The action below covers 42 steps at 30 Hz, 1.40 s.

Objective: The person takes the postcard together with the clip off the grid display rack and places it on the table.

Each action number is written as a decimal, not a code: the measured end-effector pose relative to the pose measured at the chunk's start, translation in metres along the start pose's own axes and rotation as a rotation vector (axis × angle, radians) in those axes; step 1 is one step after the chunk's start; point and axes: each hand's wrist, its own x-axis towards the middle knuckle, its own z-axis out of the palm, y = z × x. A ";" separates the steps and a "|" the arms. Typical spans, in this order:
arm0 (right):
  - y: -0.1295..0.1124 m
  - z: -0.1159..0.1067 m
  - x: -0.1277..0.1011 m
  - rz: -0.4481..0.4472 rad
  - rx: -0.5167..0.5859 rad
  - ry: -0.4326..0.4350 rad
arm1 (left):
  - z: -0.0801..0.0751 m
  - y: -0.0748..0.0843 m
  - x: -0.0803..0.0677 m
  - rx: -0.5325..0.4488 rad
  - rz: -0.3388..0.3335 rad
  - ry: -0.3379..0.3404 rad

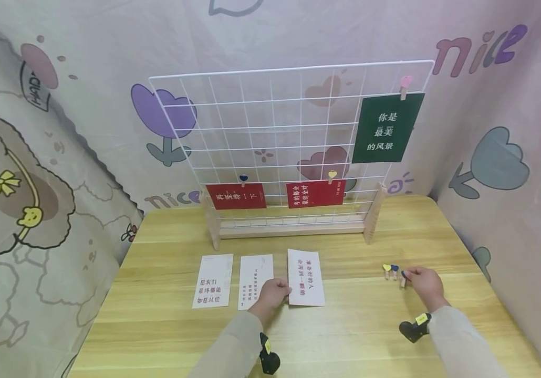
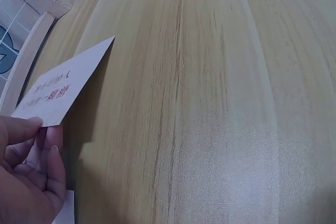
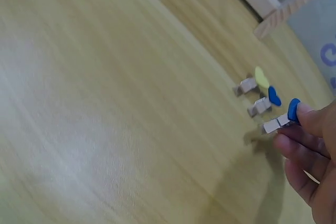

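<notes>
- The left hand (image 1: pixel 272 295) pinches the left edge of a white rectangular paper card with red lettering (image 1: pixel 305 278) between thumb and fingers; the left wrist view shows this card tilted, with a shadow under it.
- The right hand (image 1: pixel 426 286) pinches a small wooden clip with a dark-blue heart (image 3: pixel 283 119); whether this clip touches the table is hard to tell.
- Just beside the held clip, a wooden clip with a yellow heart (image 1: pixel 386 271) and a second blue-heart clip (image 1: pixel 394 272) lie on the yellow wood-grain table (image 1: pixel 157 336).
- Left of the held card lie two more white cards, an outer one (image 1: pixel 212 281) and an inner one (image 1: pixel 255 282), the latter partly behind the left hand.
- Behind stands a white wire grid (image 1: pixel 291 69) on a pale wooden base (image 1: pixel 291 230), bearing a green card (image 1: pixel 388 128) at upper right and two red cards, left (image 1: pixel 236 196) and right (image 1: pixel 315 193), lower down.
</notes>
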 end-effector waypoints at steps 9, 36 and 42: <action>0.009 0.000 0.001 0.013 -0.033 -0.030 | 0.003 0.002 -0.001 0.089 -0.018 0.033; 0.012 -0.002 0.001 0.046 -0.121 0.016 | 0.001 0.014 0.004 0.604 -0.024 -0.006; 0.011 -0.003 -0.001 0.045 -0.115 0.025 | 0.001 0.014 0.005 0.613 -0.065 -0.013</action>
